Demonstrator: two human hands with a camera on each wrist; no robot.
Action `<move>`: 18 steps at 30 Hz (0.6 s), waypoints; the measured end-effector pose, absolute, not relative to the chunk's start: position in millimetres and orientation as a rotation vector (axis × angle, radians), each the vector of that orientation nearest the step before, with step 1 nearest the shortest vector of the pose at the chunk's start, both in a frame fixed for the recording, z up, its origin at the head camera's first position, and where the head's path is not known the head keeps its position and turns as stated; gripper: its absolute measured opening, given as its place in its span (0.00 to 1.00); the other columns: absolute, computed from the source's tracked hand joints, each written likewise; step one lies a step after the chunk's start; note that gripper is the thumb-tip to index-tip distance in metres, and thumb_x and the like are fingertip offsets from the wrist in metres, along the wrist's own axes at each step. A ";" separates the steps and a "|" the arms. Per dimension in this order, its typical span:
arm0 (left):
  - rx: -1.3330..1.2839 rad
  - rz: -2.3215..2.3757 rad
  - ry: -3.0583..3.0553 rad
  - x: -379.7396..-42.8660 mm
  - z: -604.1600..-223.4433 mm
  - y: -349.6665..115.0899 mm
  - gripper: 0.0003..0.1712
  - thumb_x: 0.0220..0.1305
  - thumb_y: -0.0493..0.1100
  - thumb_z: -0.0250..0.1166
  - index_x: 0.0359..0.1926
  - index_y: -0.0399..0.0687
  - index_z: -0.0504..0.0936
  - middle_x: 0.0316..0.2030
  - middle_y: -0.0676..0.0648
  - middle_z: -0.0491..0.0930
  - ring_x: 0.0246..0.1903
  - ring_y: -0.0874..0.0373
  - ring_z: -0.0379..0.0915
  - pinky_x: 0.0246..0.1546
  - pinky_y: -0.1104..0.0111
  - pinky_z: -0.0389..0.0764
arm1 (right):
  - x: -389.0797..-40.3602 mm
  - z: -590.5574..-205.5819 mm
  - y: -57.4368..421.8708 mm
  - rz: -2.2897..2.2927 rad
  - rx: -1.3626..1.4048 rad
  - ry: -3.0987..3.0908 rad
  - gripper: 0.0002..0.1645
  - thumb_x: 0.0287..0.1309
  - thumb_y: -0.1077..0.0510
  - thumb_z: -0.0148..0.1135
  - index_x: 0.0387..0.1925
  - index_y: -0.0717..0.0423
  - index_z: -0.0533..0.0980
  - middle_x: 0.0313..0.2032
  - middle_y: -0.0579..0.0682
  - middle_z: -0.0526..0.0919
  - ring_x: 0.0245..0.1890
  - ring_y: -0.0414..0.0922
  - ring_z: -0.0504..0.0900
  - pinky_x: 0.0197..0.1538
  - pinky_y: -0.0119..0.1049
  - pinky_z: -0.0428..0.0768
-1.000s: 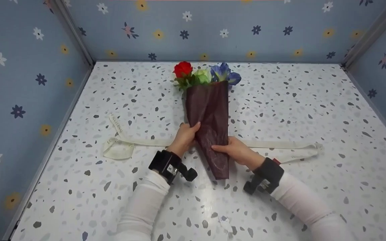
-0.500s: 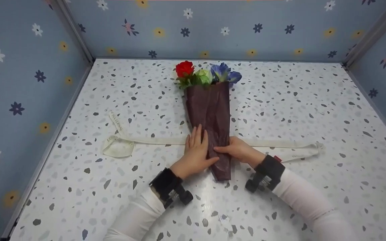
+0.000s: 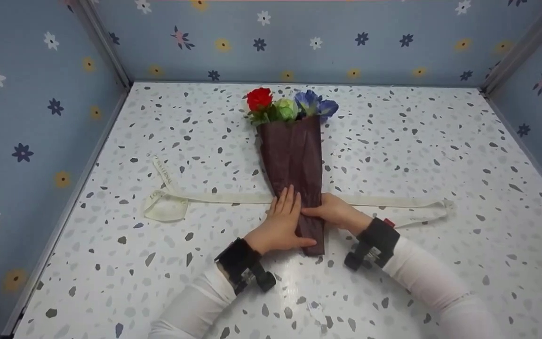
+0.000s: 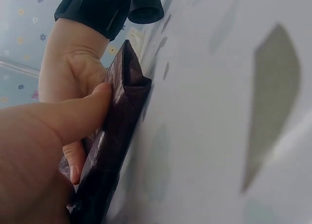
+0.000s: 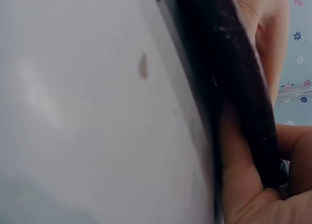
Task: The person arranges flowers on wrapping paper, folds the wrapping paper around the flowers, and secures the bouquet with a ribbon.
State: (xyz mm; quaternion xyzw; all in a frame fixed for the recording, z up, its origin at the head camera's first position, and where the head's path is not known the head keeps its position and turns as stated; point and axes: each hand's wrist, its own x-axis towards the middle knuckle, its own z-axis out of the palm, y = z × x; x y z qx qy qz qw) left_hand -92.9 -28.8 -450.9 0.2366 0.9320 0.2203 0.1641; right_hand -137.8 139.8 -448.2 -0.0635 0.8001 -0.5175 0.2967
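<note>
A bouquet in dark maroon wrapping paper (image 3: 284, 155) lies on the table, its narrow folded end toward me. From its top stick out a red flower (image 3: 259, 99), a pale green one (image 3: 286, 108) and a blue-purple one (image 3: 317, 104). My left hand (image 3: 281, 228) lies flat over the lower left of the wrap, fingers straight, thumb near the bottom end. With the thumb on top and fingers under the paper (image 5: 243, 82), my right hand (image 3: 337, 210) pinches the right edge. Beneath the bouquet runs a cream printed ribbon (image 3: 228, 198), its middle hidden.
The ribbon's left end lies in a loop, its right end folds back near a small red tag (image 3: 389, 222) by the right wrist. Flower-patterned panels (image 3: 299, 42) wall the speckled white table (image 3: 417, 155) at the back and both sides.
My left hand has let go of the wrap's left edge, flattened onto the paper and slid down toward its bottom end. The right hand keeps its pinch in the same place.
</note>
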 end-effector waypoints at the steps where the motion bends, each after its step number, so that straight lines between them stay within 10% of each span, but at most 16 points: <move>1: 0.673 0.625 2.653 -93.0 -451.5 -28.6 0.66 0.53 0.69 0.63 0.73 0.34 0.37 0.72 0.34 0.25 0.72 0.43 0.20 0.71 0.51 0.31 | -137.3 -448.3 140.0 -1.376 -0.174 2.131 0.24 0.59 0.63 0.60 0.53 0.76 0.71 0.46 0.66 0.81 0.32 0.36 0.81 0.40 0.28 0.80; 13: 0.716 0.599 2.668 -94.6 -454.7 -29.4 0.71 0.47 0.72 0.66 0.73 0.35 0.37 0.73 0.35 0.27 0.73 0.43 0.22 0.71 0.52 0.33 | -136.3 -433.3 144.7 -1.001 -0.217 2.460 0.26 0.65 0.45 0.53 0.40 0.68 0.78 0.26 0.49 0.78 0.24 0.40 0.75 0.29 0.30 0.72; 18: 0.722 0.565 2.682 -95.1 -457.4 -28.6 0.74 0.42 0.73 0.67 0.73 0.35 0.38 0.73 0.35 0.27 0.73 0.43 0.22 0.71 0.52 0.32 | -132.3 -423.9 147.7 -0.747 -0.371 2.768 0.25 0.64 0.47 0.53 0.41 0.68 0.76 0.32 0.59 0.82 0.30 0.50 0.81 0.36 0.42 0.79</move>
